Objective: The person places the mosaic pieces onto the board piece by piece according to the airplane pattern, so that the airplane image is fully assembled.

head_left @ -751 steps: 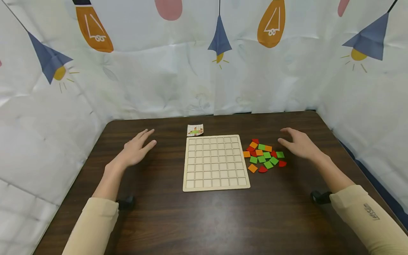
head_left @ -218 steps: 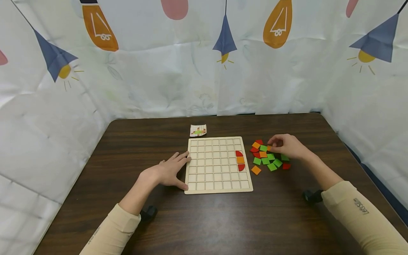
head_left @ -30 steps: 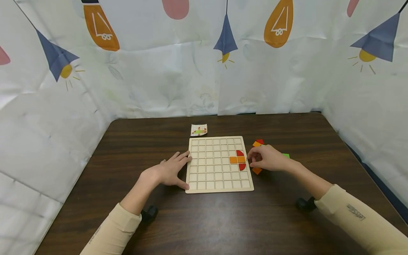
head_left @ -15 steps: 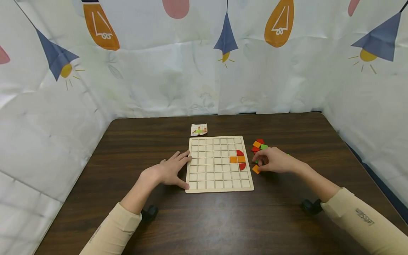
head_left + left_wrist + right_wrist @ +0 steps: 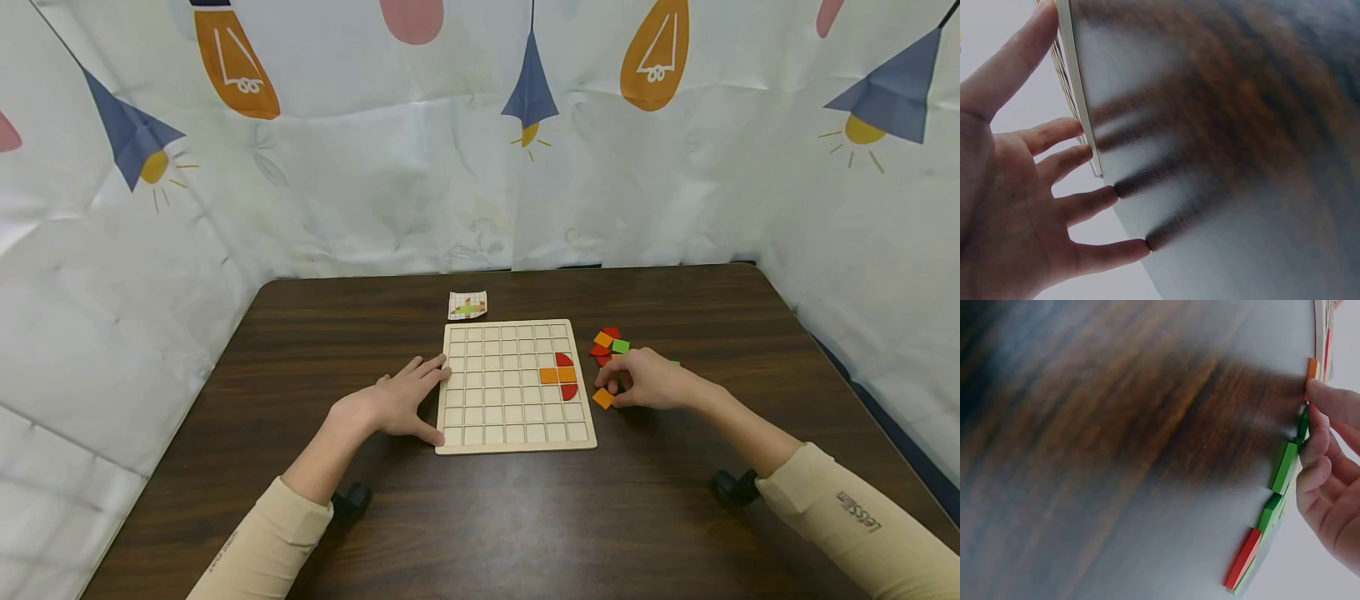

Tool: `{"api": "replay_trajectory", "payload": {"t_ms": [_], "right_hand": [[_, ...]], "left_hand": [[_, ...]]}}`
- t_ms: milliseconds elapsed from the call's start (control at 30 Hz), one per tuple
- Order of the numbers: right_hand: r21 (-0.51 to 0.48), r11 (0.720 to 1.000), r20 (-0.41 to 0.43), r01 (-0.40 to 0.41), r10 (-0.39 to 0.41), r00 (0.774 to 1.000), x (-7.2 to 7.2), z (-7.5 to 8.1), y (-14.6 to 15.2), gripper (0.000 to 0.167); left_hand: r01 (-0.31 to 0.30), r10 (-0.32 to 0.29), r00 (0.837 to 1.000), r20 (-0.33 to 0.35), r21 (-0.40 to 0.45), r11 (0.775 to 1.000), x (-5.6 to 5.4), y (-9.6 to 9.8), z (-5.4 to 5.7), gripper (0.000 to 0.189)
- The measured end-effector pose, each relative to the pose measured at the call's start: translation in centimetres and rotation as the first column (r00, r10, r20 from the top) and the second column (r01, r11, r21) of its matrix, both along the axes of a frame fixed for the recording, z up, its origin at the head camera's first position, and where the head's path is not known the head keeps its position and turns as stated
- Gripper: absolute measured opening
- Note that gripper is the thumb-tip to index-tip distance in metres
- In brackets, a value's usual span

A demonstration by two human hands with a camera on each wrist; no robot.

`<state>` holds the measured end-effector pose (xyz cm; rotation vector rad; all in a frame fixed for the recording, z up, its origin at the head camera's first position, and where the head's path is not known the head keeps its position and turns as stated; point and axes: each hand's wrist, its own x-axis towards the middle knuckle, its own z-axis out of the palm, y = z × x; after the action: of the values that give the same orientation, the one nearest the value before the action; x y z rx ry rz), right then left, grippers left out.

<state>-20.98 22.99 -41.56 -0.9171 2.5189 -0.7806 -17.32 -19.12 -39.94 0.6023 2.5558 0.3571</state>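
The square wooden grid board (image 5: 495,417) lies mid-table. At its right side, two orange square tiles (image 5: 549,376) sit in a row, with a red rounded tile (image 5: 564,360) above and another red tile (image 5: 569,392) below. My left hand (image 5: 397,404) has its fingers spread, thumb and fingertips at the board's left edge. My right hand (image 5: 648,379) is over the loose tiles right of the board, thumb and fingers bent close together. Its thumb is right by an orange tile (image 5: 1312,369), its fingers by a green tile (image 5: 1302,422); I cannot tell whether it pinches one.
Loose red, orange and green tiles lie around and under the right hand, some hidden by it; a green tile (image 5: 621,345) and an orange tile (image 5: 603,339) show. A small pattern card (image 5: 467,306) lies behind the board. A printed curtain (image 5: 375,192) hangs past the table.
Over the last second my right hand moved from the board's right edge rightward over the loose tiles. The left hand stays. Since the oldest frame, red and orange tiles have come onto the board.
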Motion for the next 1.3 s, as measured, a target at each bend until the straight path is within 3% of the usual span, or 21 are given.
{"api": "replay_trajectory", "payload": {"t_ms": [567, 1300], "right_hand": [[0.018, 1.0, -0.068, -0.001, 0.002, 0.998, 0.2, 0.0, -0.6, 0.015], [-0.021, 1.0, -0.068, 0.008, -0.01, 0.998, -0.1, 0.5, -1.3, 0.016]], "left_hand": [[0.005, -0.005, 1.0, -0.007, 0.01, 1.0, 0.0, 0.0, 0.0, 0.103], [0.003, -0.003, 1.0, -0.009, 0.006, 1.0, 0.1, 0.0, 0.1, 0.103]]}}
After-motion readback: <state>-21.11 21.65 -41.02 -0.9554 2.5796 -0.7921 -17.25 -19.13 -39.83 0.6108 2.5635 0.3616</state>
